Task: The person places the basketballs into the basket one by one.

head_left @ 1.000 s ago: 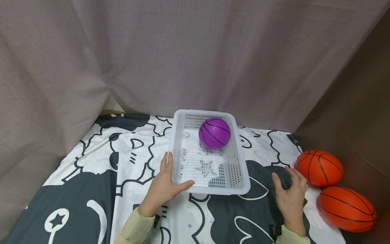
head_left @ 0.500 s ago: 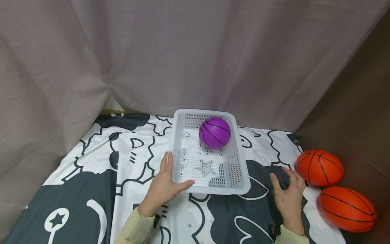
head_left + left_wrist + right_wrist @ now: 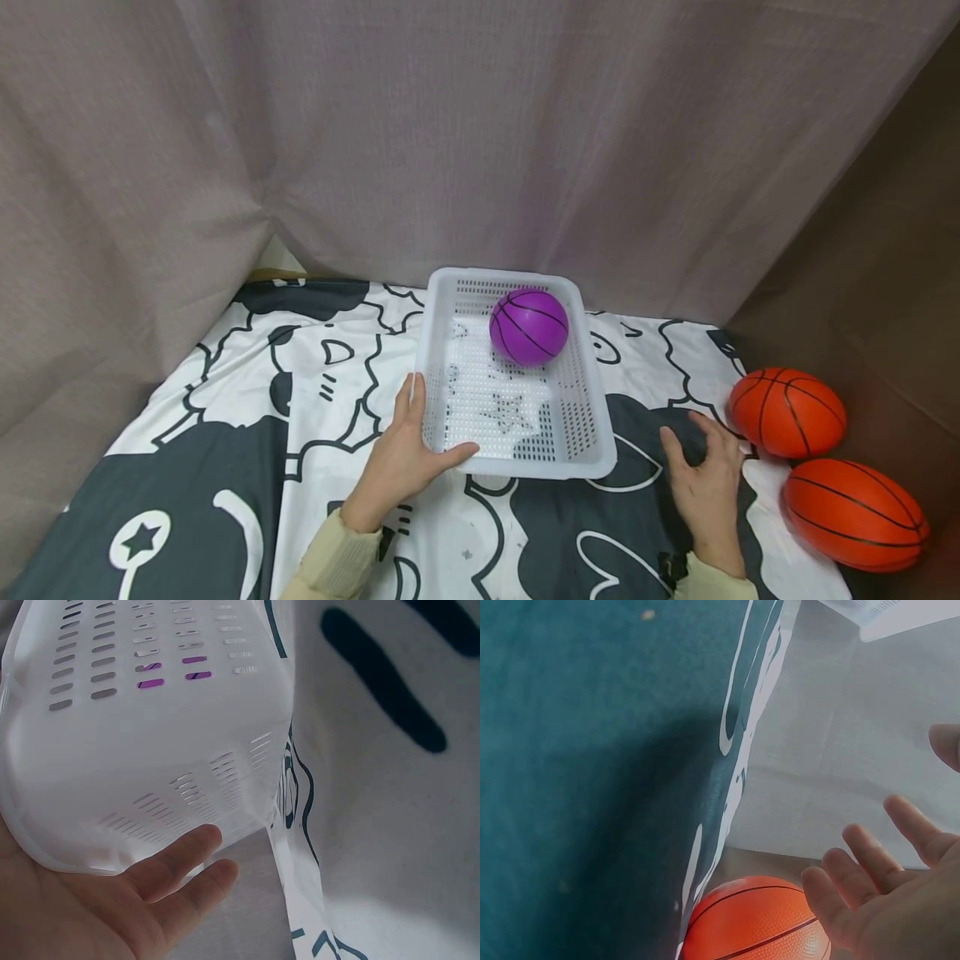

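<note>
A white perforated plastic basket stands in the middle of the head view, with a purple ball marked with black basketball lines in its far right part. My left hand rests at the basket's near left corner, fingers straight along the outer wall and thumb at the front rim. In the left wrist view the fingers lie against the basket's side. My right hand hovers with spread fingers, holding nothing, between the basket and an orange basketball. The right wrist view shows the fingers beside that orange ball.
A second orange basketball lies at the right edge, in front of the first. Under everything is a cloth with black and white cartoon prints. A grey-brown curtain hangs behind and a darker one at the right.
My right hand has drifted slightly left, away from the orange balls, fingers still spread. The left hand, basket and balls stay in place.
</note>
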Demonstrator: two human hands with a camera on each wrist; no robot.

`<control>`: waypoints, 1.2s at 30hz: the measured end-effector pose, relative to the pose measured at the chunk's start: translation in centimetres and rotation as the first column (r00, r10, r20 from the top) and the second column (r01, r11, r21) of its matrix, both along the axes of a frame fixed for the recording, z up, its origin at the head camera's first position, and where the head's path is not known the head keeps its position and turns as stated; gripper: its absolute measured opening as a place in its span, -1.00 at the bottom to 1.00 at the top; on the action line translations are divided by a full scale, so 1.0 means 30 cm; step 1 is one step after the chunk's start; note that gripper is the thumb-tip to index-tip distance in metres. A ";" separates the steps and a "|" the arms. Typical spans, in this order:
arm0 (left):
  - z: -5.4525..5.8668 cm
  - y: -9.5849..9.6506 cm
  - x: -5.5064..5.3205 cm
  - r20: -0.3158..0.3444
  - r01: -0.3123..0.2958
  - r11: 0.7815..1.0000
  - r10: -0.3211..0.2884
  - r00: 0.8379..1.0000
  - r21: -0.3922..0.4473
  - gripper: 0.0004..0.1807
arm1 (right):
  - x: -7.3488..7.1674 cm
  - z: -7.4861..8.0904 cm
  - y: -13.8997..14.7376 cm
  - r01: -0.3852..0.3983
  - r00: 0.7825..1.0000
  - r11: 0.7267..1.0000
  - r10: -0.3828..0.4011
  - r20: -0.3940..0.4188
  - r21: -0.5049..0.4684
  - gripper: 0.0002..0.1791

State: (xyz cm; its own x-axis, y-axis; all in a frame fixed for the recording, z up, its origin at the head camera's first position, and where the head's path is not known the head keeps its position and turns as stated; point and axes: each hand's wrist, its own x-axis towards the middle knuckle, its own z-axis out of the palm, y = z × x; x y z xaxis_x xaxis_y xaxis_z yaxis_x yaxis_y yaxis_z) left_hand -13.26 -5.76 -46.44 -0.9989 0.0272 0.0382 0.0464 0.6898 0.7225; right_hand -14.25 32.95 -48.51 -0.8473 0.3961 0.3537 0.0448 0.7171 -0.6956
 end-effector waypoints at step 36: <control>0.005 -0.001 0.003 0.000 -0.002 1.000 0.002 1.000 0.015 0.43 | 0.000 0.000 -0.010 -0.029 0.985 0.998 0.037 0.169 -0.050 -0.36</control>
State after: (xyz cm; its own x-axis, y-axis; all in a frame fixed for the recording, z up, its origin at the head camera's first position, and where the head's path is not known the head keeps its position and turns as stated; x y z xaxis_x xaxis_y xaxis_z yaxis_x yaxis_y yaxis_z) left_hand -13.16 -5.79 -46.30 -0.9990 0.0243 0.0386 0.0448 0.6793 0.7325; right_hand -14.24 32.65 -48.52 -0.9062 0.3800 0.1856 0.1421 0.6870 -0.7127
